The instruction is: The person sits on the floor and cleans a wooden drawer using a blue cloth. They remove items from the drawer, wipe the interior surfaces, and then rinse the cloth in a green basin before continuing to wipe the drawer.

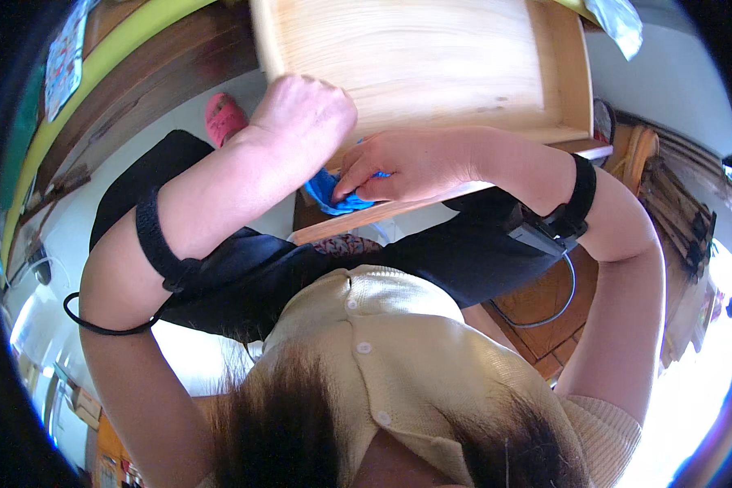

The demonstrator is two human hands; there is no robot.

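Observation:
A pale wooden drawer (415, 61) is pulled out in front of me, its flat inside facing up. My left hand (308, 110) is curled at the drawer's near left corner; its fingertips are hidden, so its hold cannot be told. Just to the right, my right hand (396, 165) presses bunched blue cloth (329, 189) with its fingers, at the drawer's front panel (366, 221). Part of the cloth hangs over the inner side of that panel's edge. Black straps circle both forearms, and a small device with a cable sits on the right one.
My legs in dark trousers (219, 274) are spread on either side of the drawer front. A pink slipper (224, 117) is on the floor at the left. A yellow-green edge (97, 79) curves along the upper left. Stacked flat pieces (671, 207) stand at the right.

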